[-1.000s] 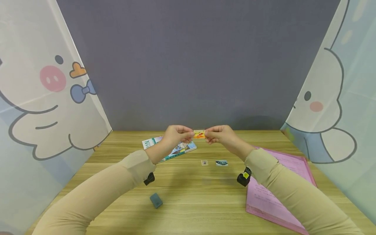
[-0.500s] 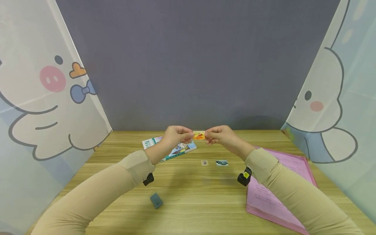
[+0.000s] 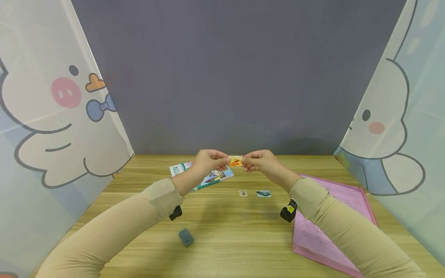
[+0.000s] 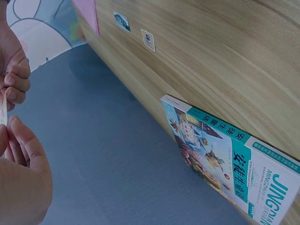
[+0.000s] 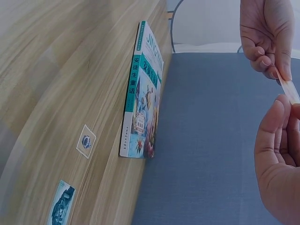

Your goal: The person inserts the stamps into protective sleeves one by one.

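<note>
Above the far part of the table, a small yellow-and-orange picture stamp (image 3: 235,161) is stretched between both hands. My left hand (image 3: 205,163) pinches its left edge between thumb and fingers, and my right hand (image 3: 265,164) pinches the right edge. Seen edge-on, the stamp (image 5: 289,91) looks thin and flat in the right wrist view. Below the hands lie a small square stamp (image 3: 243,193) with a round emblem and a teal rectangular stamp (image 3: 263,194). Fingertips cover the held stamp's side edges.
A children's book (image 3: 215,177) with a teal spine lies behind the left hand. A dark grey-blue block (image 3: 185,237) sits at the front left. Under the right forearm is a pink mesh folder (image 3: 313,235) with printed sheets. A grey panel (image 3: 236,77) closes the back.
Both hands keep hold of the stamp in nearly the same place, and its face tilts slightly. The head view has shifted a little. The items on the table stay put.
</note>
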Tool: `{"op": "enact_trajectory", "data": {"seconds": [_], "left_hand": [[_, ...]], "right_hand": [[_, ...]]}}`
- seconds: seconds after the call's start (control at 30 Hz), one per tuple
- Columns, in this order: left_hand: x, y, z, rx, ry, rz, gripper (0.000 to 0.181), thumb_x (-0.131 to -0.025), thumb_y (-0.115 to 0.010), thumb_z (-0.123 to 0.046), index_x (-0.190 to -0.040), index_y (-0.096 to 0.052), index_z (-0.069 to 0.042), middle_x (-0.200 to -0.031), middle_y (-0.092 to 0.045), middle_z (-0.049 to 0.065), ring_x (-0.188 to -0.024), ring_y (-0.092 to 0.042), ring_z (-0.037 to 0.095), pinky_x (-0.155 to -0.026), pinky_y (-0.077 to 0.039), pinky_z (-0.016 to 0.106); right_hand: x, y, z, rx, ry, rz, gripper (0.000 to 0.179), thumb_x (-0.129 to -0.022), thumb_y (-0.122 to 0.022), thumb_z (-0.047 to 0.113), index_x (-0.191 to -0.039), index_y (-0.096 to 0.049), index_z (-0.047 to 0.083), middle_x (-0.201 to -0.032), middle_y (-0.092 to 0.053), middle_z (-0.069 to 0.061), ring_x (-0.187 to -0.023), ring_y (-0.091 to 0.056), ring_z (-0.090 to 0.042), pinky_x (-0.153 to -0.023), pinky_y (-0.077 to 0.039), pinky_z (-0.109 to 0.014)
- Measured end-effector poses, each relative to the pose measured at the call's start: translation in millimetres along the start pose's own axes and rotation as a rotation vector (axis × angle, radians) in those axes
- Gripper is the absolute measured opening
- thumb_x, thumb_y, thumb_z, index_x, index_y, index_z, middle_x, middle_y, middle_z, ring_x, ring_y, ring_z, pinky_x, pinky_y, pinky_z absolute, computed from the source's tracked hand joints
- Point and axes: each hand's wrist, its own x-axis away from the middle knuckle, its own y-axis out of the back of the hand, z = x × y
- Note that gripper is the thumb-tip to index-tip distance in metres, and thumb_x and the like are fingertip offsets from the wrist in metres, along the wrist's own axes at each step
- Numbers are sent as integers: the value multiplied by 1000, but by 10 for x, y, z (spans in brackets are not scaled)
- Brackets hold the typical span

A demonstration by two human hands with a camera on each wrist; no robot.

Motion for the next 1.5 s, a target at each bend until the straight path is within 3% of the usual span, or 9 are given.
{"op": "enact_trajectory", "data": {"seconds": [0.2, 0.4, 0.63, 0.9, 1.1, 1.37, 1.5], "left_hand": [[-2, -8, -3, -2, -8, -1, 16, -87, -74, -15, -98, -73, -4, -91, -74, 11, -79, -72, 25, -71, -61, 29], [9, -11, -8, -12, -11, -5, 16, -87, -74, -16, -98, -73, -5, -91, -74, 9, -86, -71, 32, -72, -61, 29], [18, 11, -16, -21, -9, -23, 16, -88, -73, -16, -100, -73, -5, -95, -73, 13, -93, -68, 39, -73, -61, 31], [24, 32, -14, -36, -6, -40, 18, -87, -75, -19, -98, -71, -6, -88, -74, 10, -77, -70, 27, -70, -60, 30], [18, 55, 11, -56, 11, -43, 17, -88, -73, -20, -96, -73, -4, -95, -73, 17, -67, -68, 16, -66, -60, 28], [4, 101, 93, -49, 29, -41, 17, -89, -72, -18, -97, -72, -4, -95, -73, 18, -71, -68, 21, -68, -61, 30], [13, 121, 160, -43, 47, -42, 18, -88, -73, -18, -97, -72, -2, -95, -72, 18, -67, -67, 17, -68, -61, 31]], "right_hand": [[-3, -5, -13, -4, 8, -3, 28, -96, -63, 16, -110, -62, -8, -83, -68, -1, -74, -64, -13, -76, -59, -29], [-2, -5, -23, -10, 9, -1, 28, -96, -62, 17, -110, -63, -7, -86, -68, -1, -78, -65, -15, -81, -58, -34], [-1, -9, 2, -79, 13, 14, 28, -99, -58, 20, -109, -65, -5, -91, -69, -6, -77, -65, -14, -77, -58, -29], [-20, -85, 31, -26, -3, -31, 27, -96, -62, 19, -109, -63, -5, -87, -68, -2, -77, -64, -14, -81, -58, -34], [-59, -145, 7, -40, -48, -71, 25, -97, -61, 16, -109, -64, -5, -87, -67, -2, -78, -64, -15, -89, -57, -40], [-109, -224, -20, -44, -89, -87, 26, -95, -62, 12, -112, -62, -8, -91, -67, -9, -79, -64, -17, -77, -58, -29], [-141, -283, -44, -38, -134, -87, 26, -94, -63, 13, -111, -63, -8, -87, -68, -8, -75, -63, -16, -87, -57, -39]]}}
